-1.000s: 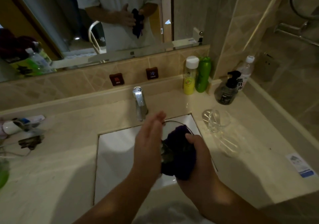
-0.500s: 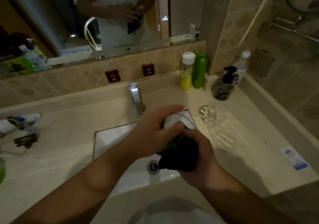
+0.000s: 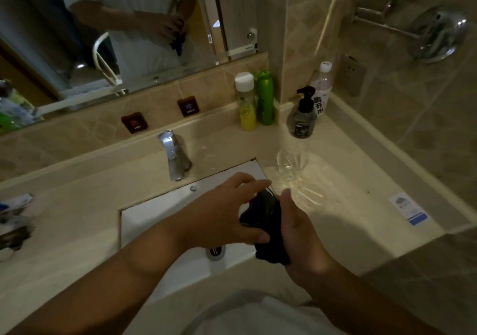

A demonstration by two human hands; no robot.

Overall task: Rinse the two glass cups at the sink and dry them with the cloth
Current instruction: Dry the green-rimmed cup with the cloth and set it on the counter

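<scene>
Since the earlier frame, both hands have shifted toward 3 o'clock, over the sink's point(image 3: 154, 210) right edge, and the held glass cup's point(image 3: 267, 200) pale mouth, visible half a second ago, is now covered. Left hand point(image 3: 219, 216) curls over the cup from 9 o'clock, fingers spread across its top; right hand point(image 3: 296, 234) is closed around the dark cloth point(image 3: 271, 244) wrapped about the cup. Second glass cup point(image 3: 291, 164) stands upright on the counter point(image 3: 348, 205) at 1 o'clock of the hands, apart from them. Faucet point(image 3: 174, 154) at 11 o'clock. Against the back wall: yellow bottle point(image 3: 246, 102), green bottle point(image 3: 265, 97), pump bottle point(image 3: 303, 115), clear bottle point(image 3: 322, 87). Drain point(image 3: 215, 252) is partly hidden beneath the left hand. Blue-and-white label point(image 3: 410, 208) lies at 3 o'clock on the counter
</scene>
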